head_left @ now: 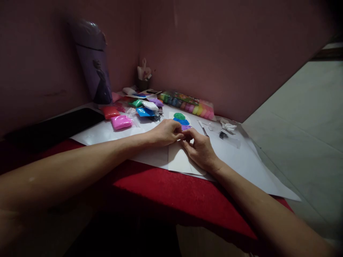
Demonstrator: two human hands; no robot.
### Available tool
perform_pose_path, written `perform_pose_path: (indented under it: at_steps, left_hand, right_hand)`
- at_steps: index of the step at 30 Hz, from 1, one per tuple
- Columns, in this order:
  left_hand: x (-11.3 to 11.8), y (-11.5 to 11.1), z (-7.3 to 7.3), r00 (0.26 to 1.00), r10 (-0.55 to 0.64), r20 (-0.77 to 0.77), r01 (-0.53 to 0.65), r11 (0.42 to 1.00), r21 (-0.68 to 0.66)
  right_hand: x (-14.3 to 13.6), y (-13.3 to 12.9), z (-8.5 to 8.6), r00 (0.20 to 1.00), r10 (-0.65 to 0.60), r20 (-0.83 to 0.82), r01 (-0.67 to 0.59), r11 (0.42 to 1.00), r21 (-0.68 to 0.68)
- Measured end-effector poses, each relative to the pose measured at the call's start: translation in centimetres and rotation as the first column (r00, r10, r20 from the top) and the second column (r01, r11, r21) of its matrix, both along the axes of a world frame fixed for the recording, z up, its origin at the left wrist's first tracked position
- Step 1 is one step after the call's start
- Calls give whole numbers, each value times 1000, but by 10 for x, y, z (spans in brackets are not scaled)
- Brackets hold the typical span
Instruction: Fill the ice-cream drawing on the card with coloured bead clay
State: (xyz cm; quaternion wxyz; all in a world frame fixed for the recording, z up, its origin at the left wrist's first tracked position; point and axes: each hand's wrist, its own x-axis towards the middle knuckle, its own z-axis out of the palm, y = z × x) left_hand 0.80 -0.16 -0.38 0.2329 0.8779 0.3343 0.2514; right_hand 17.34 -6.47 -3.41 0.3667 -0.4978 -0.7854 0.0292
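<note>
My left hand (167, 132) and my right hand (198, 146) meet over a white card (179, 160) on the white paper sheet. Their fingers are bent and close together, and whatever lies between the fingertips is too small and hidden to make out. Just beyond them the card bears a green patch (179, 116), a blue patch (180, 121) below it, and a purple patch (185, 127) partly hidden by my fingers. A thin dark tool (204, 130) lies right of the card.
Clay packets, among them pink (121, 122), red (109, 112) and blue (145, 112), lie at the left. A multicoloured pack (187, 104) rests along the wall. Behind stand a cup (143, 84) and a tall purple bag (93, 67). Crumpled tissue (227, 125) is at the right.
</note>
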Motion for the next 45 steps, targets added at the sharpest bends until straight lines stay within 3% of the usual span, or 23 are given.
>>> perform_pose_path:
  at_steps: [45]
  left_hand:
    - [2, -2, 4, 998, 25, -65, -24, 1000, 15]
  right_hand:
    - [1, 0, -1, 1000, -8, 17, 8, 1000, -3]
